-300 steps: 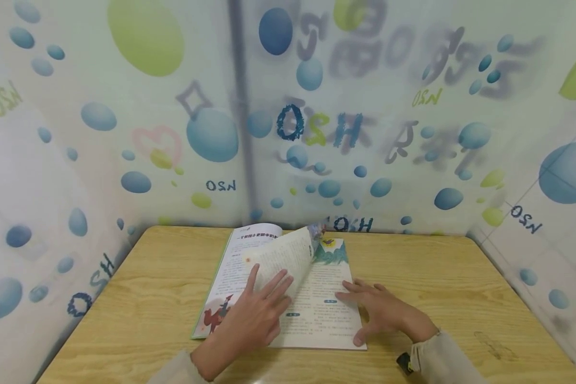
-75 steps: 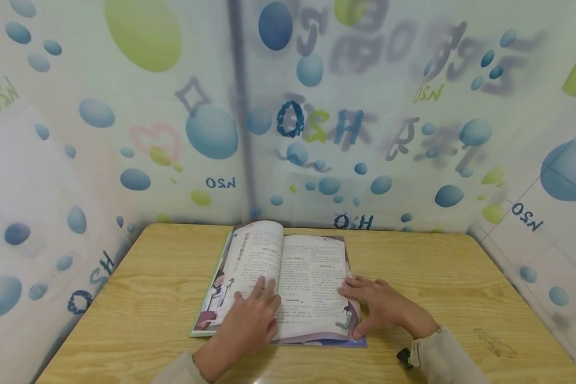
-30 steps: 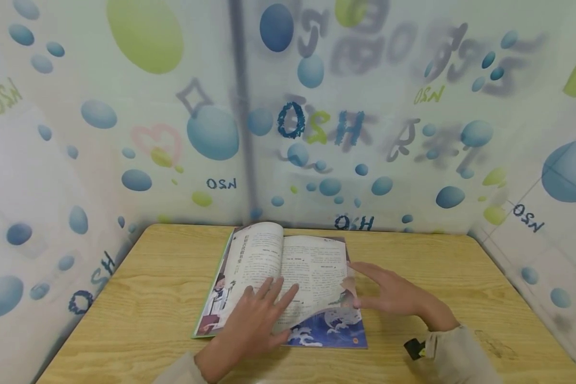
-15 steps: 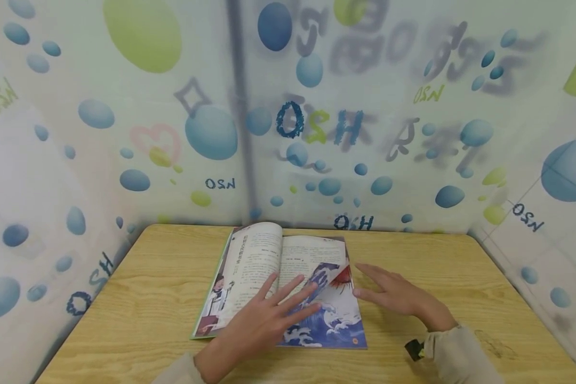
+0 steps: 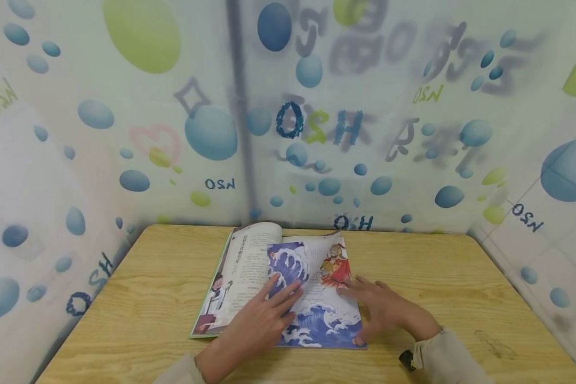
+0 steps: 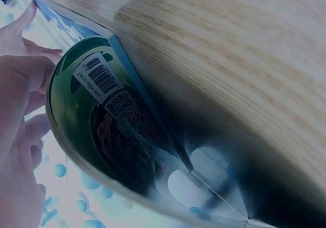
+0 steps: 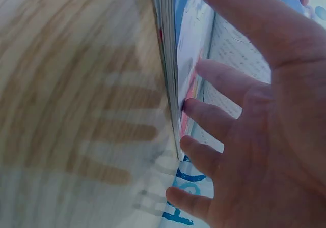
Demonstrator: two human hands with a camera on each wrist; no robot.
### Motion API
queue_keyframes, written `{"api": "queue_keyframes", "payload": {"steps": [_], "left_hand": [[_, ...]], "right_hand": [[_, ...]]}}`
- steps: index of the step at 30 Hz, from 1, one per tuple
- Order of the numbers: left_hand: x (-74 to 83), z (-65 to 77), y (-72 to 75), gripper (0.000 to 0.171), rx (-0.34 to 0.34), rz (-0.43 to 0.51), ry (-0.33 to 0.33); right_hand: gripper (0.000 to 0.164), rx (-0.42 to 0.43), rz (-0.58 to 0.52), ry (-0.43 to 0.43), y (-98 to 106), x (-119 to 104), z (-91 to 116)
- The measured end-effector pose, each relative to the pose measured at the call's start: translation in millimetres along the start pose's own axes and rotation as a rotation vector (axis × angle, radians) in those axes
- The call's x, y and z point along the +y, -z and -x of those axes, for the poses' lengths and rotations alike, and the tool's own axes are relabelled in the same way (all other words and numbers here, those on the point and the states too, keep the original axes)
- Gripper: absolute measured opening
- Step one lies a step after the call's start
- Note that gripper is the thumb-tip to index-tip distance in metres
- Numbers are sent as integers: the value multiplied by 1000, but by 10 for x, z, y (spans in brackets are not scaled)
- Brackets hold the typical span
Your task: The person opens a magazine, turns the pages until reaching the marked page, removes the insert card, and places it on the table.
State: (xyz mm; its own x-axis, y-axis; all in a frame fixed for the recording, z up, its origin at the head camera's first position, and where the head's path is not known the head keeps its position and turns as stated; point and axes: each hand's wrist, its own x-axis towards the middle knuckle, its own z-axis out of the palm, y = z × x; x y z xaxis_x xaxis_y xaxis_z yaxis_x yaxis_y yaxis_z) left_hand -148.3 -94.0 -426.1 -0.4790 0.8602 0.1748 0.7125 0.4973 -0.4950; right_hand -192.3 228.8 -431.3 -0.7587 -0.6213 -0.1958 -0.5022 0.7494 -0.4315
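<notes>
An open magazine [image 5: 312, 336] lies on the wooden table, its left side showing text and a robed figure. One leaf [image 5: 285, 261], printed with blue waves, is folded over leftward partway, with my left hand [image 5: 259, 317] on it, fingers extended. Beneath that leaf the right page shows a red-robed figure and waves. At the magazine's right edge rests my right hand [image 5: 389, 306], fingers spread and thumb near the lower corner. In the left wrist view the green back cover [image 6: 97, 116] bows upward and bears a barcode. The right wrist view shows the fingertips [image 7: 191, 106] right at the page edges.
The wooden table [image 5: 427, 266] extends on both sides of the magazine. Behind it and along the sides hangs a pale curtain [image 5: 393, 160] printed with blue and green drops and mirrored lettering. A small black item [image 5: 406, 360] sits at the right cuff.
Earlier text leaves have gone over to the left. Over the last second, the wave-printed leaf has lifted from the lower right and swung left under the left hand; the right hand has come back onto the right edge.
</notes>
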Motion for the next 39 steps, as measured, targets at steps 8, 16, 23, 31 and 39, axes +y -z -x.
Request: {"api": "queue_keyframes", "payload": {"steps": [8,16,23,31,39], "left_hand": [[10,-5,3,25,-11,40,35],[23,-10,18,26,-31,15,105],[34,28,21,35,-114,24,198],[45,83,3,51,-161,75,300],[73,124,23,51,-165,191,374]], "right_hand": [[104,-12,-8,-4,-5,-35,24],[104,-5,-13,12,-8,-40,25],[105,10,-7,22,-35,-8,13],[105,6,-12,26,-22,-27,28],[106,4,1,27,-17,-32,34]]}}
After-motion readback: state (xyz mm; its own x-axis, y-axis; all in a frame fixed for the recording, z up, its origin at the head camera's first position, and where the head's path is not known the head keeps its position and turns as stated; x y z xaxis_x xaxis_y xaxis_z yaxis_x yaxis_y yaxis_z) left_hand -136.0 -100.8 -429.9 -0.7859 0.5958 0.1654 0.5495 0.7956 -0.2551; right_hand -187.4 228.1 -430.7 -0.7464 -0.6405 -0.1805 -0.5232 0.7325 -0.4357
